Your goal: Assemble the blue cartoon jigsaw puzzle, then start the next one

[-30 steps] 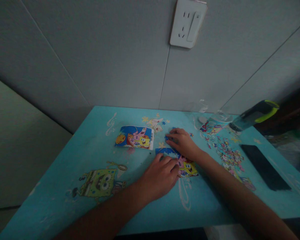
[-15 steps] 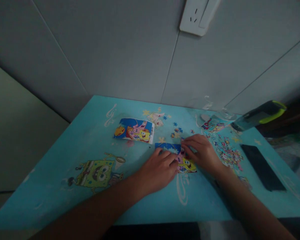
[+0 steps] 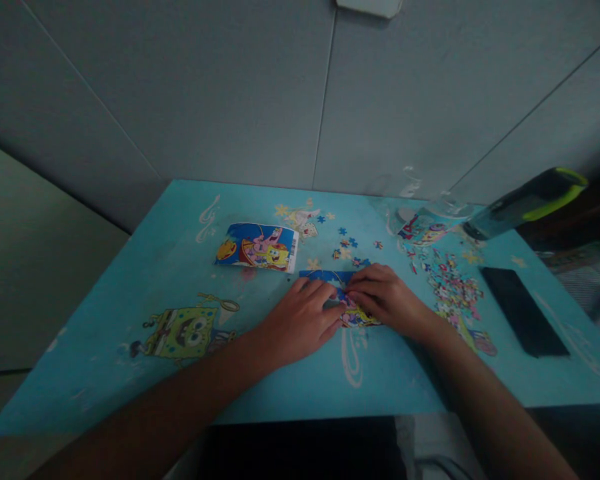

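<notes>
A partly assembled jigsaw puzzle (image 3: 363, 317) with a blue top and yellow and pink cartoon figures lies in front of me. My left hand (image 3: 303, 317) rests over its left side, thumb and forefinger apart, holding nothing. From the right, my right hand (image 3: 387, 297) reaches over the puzzle with its fingers pinched at the middle. A small blue puzzle piece (image 3: 345, 293) shows at those fingertips, partly hidden. Behind the left hand lies a picture card (image 3: 257, 247) with the same cartoon scene. Several loose puzzle pieces (image 3: 349, 243) are scattered beyond the puzzle.
A heap of mixed puzzle pieces (image 3: 455, 287) lies to the right, beside a dark phone (image 3: 524, 310). Farther back are a clear labelled jar (image 3: 437, 220) and a dark bottle with a lime trim (image 3: 523, 203). The blue cartoon-printed table (image 3: 125, 287) meets a grey wall.
My right hand has shifted left across the puzzle, its fingertips moving from the upper right to the middle. The left thumb and forefinger have spread apart. The camera view has tilted down slightly.
</notes>
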`<state>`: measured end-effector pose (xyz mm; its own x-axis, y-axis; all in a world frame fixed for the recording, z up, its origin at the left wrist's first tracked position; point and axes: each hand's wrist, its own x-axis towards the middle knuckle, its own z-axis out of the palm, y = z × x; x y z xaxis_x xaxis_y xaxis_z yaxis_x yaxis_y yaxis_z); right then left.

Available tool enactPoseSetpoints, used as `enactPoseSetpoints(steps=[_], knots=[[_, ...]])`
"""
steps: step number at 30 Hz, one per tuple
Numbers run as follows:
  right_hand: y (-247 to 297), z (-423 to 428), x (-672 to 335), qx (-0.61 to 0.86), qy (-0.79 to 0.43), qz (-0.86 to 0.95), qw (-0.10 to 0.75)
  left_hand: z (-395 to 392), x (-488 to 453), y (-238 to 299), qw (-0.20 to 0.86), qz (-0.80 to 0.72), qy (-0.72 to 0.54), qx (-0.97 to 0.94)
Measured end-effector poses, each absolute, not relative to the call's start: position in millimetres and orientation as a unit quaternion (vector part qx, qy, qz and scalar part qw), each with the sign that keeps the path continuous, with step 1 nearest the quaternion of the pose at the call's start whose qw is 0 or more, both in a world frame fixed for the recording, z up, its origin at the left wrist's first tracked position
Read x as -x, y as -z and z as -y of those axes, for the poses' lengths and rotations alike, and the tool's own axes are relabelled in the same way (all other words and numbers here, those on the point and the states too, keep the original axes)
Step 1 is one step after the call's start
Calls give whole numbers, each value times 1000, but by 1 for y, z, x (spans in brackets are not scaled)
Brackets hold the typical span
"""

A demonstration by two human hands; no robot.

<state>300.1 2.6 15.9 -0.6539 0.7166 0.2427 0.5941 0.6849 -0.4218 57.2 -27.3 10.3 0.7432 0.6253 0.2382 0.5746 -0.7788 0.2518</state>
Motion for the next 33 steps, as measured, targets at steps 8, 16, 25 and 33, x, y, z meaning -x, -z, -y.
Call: enactPoseSetpoints(steps=[8,16,25,33], knots=[[-16,-5,-304,376,-157,892,197,26,-57,-8,81,-304,-158,-936],[-13,-6,-305,381,-147,891,197,24,-53,-5,78,-296,-167,-937],[-12,-6,-305,386,-146,890,197,22,-51,-11,45,-299,-161,-939],[-14,-6,-304,388,-146,891,185,15,-47,-4,29,-310,-142,-940]])
